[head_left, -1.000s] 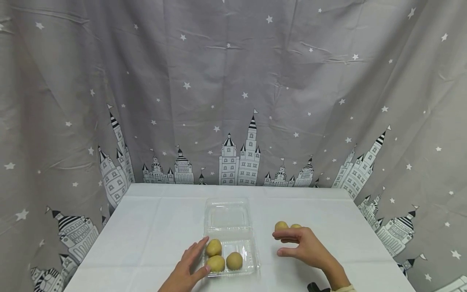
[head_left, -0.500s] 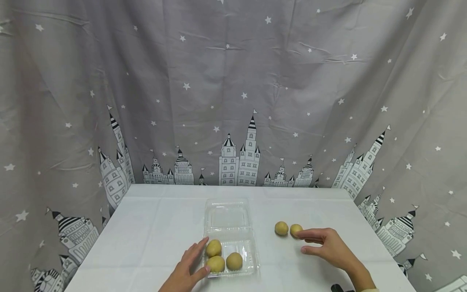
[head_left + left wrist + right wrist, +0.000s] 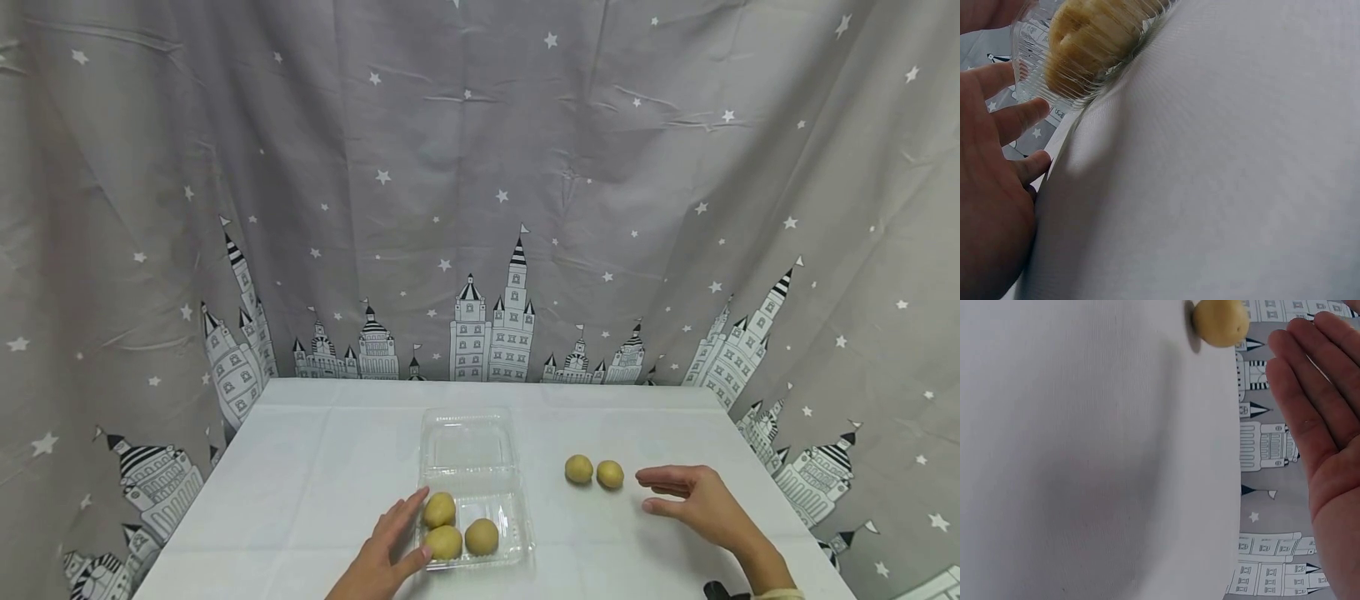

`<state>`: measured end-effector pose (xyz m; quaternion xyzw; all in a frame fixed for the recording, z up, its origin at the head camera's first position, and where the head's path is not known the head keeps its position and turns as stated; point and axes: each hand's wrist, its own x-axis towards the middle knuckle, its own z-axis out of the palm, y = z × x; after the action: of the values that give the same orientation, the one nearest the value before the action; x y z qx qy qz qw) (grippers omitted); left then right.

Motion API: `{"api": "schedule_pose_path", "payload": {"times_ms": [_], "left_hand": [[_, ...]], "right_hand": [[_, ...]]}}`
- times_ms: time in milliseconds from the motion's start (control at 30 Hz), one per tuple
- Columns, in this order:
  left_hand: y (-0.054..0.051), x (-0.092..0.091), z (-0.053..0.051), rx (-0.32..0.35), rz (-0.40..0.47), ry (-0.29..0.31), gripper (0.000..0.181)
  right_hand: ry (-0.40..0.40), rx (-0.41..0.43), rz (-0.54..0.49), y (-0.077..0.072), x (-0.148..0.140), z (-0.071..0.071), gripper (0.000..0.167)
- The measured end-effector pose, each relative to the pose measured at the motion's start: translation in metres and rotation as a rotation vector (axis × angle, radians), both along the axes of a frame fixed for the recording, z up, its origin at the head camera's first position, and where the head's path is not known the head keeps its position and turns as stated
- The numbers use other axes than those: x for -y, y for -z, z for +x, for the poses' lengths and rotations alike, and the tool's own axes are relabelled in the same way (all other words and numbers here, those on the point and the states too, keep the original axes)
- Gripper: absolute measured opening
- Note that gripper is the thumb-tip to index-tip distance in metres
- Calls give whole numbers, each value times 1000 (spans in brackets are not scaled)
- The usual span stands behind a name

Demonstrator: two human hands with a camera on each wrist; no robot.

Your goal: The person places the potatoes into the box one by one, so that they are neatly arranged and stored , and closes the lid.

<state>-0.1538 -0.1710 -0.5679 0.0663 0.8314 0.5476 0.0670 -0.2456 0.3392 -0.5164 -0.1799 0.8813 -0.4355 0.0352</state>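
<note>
In the head view, a clear plastic clamshell box (image 3: 512,525) lies with its lid (image 3: 467,443) folded back. Three potatoes sit inside: one at the back left (image 3: 439,509), one at the front left (image 3: 443,542) and one farther right (image 3: 482,537). My left hand (image 3: 384,546) rests along the box's left side, fingers spread and thumb at the front left corner. The left wrist view has its fingers (image 3: 1022,119) against the ribbed wall. My right hand (image 3: 697,504) hovers over the table, holding nothing, to the right of two loose potatoes (image 3: 578,469) (image 3: 610,474).
A white cloth covers the table (image 3: 337,467). Behind it and along the sides hangs a grey curtain (image 3: 480,167) printed with stars and castles. A dark strap piece (image 3: 723,590) shows near the right wrist.
My right hand has moved to the right, away from the two loose potatoes, which are now fully uncovered. The left hand and the box have stayed in place.
</note>
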Motion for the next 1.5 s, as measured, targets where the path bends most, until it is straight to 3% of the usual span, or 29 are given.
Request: {"api": "schedule_pose_path", "payload": {"times_ms": [633,1133,1500], "left_hand": [[1,0,-1,56,10,-16,80],[-2,-1,1,11,30,-5,79],[-1,0,2,4,-1,-12,79]], "right_hand": [[58,58,-5,10,-5,-15,46],[39,37,-17,21,-2,-32,51],[-28,21,-66,31,2,-44,52]]}}
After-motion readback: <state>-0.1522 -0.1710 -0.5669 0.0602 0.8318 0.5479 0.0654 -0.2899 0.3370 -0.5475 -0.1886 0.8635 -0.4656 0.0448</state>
